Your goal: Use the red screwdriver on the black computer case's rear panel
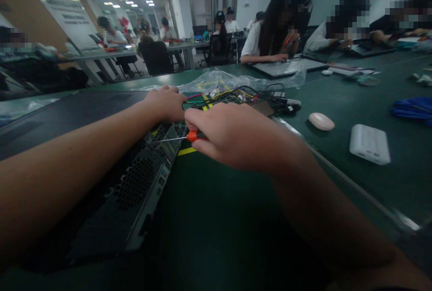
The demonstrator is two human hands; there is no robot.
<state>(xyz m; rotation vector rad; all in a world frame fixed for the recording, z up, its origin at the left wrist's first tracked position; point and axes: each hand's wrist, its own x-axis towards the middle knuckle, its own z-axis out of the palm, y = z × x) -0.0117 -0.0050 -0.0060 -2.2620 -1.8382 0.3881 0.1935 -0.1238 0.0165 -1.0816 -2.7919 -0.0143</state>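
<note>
A black desktop computer case point(97, 232) lies on its side at the left, its rear panel with a honeycomb vent and ports turned towards the right. My left hand point(167, 104) grips the case near the far end of that panel, fingers bent over the edge and partly hidden. Closed around an orange-and-black handle, my right hand point(232, 136) holds a screwdriver point(172, 139) nearly level. Its thin metal shaft points left at the rear panel; whether the tip touches a screw I cannot tell.
Behind my hands lie tangled cables point(243, 95) and clear plastic wrap point(219, 77). To the right are a pale pink oval object point(321, 121), a white box-shaped device point(370, 144) and a blue bundle point(413, 109). Across the green table point(216, 237), several people work at laptops.
</note>
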